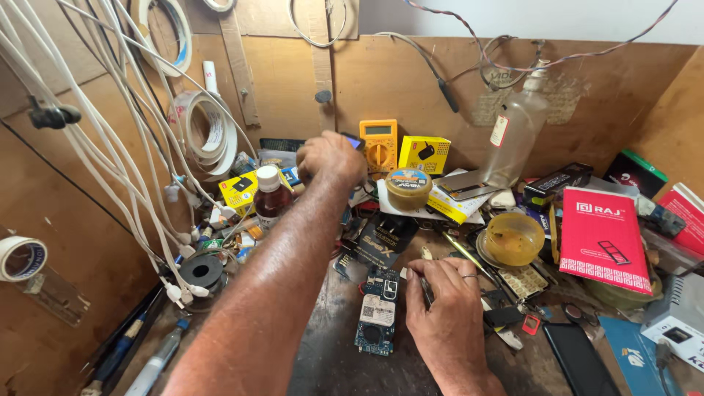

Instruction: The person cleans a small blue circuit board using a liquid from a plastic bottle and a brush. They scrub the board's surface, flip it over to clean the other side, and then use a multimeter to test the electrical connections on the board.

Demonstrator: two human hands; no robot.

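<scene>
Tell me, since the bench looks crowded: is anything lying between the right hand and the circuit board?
Nothing visible does. The right hand rests on the dark bench right beside the blue circuit board, with only a narrow strip of bare surface between them.

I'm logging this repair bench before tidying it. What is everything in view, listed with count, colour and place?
Bare phone circuit board: one, blue with a white label, front centre of the bench.
Handheld multimeter: one, yellow, against the back wall.
Small cardboard box: one, yellow, right of the multimeter.
Clear glass bottle: one, leaning at the back wall.
Brown bottle with white cap: one, left of centre.
Round plastic tub: one, amber, right of centre.
Flat red box: one, far right.
Tape rolls: several, white, hung on the left wall.
Cables: many, white, hanging left.
Left hand: reaching to the back, on a small dark thing.
Right hand: resting beside the circuit board, on a thin tool.
</scene>
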